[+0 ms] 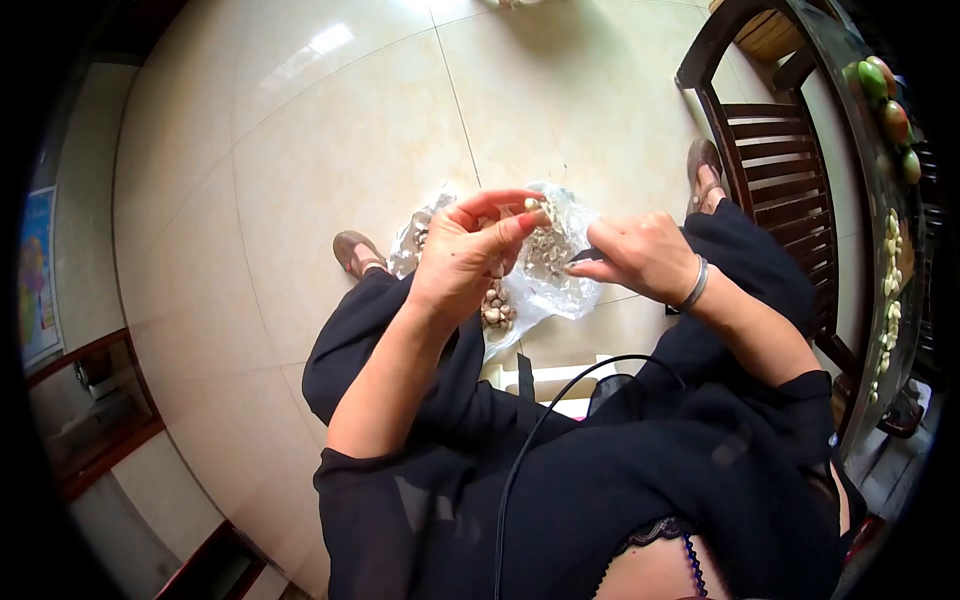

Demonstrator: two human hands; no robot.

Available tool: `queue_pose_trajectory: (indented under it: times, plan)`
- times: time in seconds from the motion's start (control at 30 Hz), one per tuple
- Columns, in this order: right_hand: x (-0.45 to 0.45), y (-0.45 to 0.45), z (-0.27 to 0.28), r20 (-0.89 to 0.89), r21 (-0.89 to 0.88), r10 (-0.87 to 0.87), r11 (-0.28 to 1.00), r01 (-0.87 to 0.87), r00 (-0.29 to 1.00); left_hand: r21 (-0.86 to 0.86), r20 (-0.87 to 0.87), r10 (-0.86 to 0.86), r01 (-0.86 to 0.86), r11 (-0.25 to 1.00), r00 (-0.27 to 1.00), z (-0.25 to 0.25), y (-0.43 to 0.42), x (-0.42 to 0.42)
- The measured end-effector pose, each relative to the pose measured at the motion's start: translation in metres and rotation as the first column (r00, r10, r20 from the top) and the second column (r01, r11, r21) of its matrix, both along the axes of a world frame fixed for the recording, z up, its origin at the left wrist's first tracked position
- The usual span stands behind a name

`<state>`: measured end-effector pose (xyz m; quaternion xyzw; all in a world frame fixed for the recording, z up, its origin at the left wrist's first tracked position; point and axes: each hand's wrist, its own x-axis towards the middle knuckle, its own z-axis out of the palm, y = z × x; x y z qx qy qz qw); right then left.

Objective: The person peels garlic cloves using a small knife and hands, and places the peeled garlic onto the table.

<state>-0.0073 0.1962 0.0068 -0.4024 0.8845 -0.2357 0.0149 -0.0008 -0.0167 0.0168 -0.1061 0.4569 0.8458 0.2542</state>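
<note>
A small, pale, rounded piece, apparently a mushroom or a clove-like bulb [532,204], was pinched between the thumb and forefinger of the left hand [465,245], above a thin, clear, crumpled plastic bag [560,300]. A slim, dark object, perhaps a small blade [588,256], was gripped in the right hand [645,258], just apart from the left; its exact shape could not be told. Pale, flaky scraps [548,250] lay in the bag, and a cluster of small, brownish, rounded pieces [497,308] was seen below the left hand.

For clean work, a light pinch was judged best, since so small a piece could slip or bruise. If the dark object was indeed a blade, short strokes angled away from the left thumb were called for, with the scraps caught over the bag.
</note>
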Motion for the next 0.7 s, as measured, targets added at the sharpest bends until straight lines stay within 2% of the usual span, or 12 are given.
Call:
queue_pose_trajectory:
  times: [0.07,0.1,0.23,0.33,0.5,0.63,0.7]
  plan:
    - [0.002,-0.001,-0.009,-0.025,0.104,-0.025,0.994,0.028,0.999,-0.012,-0.004,0.005,-0.005,1.000,1.000,-0.004,-0.003,0.001]
    - [0.003,-0.001,-0.011,0.017,0.144,-0.025,0.989,0.022,1.000,0.002,-0.018,-0.032,0.032,0.999,0.999,-0.007,-0.004,0.001]
    - [0.004,-0.002,-0.012,0.068,0.179,0.000,0.984,-0.012,0.998,-0.009,-0.018,-0.073,0.073,0.997,0.997,-0.010,-0.004,0.006]
    - [0.005,-0.002,-0.019,0.054,0.163,0.023,0.986,-0.031,0.998,-0.025,0.001,-0.081,0.081,0.996,0.997,-0.012,-0.005,0.007]
    - [0.007,-0.003,-0.020,0.174,0.117,0.032,0.992,-0.053,0.984,-0.023,0.026,-0.099,0.100,0.995,0.995,-0.015,-0.006,0.009]
    - [0.004,-0.002,-0.017,0.199,0.105,0.053,0.992,-0.075,0.979,-0.015,0.050,-0.070,0.071,0.997,0.996,-0.015,-0.002,0.010]
    - [0.001,0.000,-0.014,0.205,-0.068,0.047,0.997,-0.034,0.978,0.008,0.051,-0.082,0.082,0.997,0.995,-0.015,-0.003,0.011]
